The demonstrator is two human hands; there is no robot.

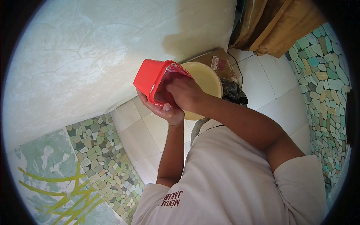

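Observation:
A red plastic tub [148, 77] is tipped on its side in front of the wall, its mouth facing right and toward me. My left hand [165, 111] holds it from below, with the thumb on the near rim. White residue marks the tub's rim and inner wall. Reaching into the mouth is my right hand [185, 92]; its fingers are hidden inside the tub, so I cannot make out what they grip. Just beyond and below the tub stands a pale yellow bucket [208, 78], partly covered by my right forearm.
A plastered wall [93, 48] fills the upper left. Beside the bucket lie stained cardboard [225, 67] and a crumpled black plastic bag [234, 93]. Brown draped sheeting [277, 26] hangs at upper right. Pebble mosaic [108, 153] borders the white floor tiles [262, 78].

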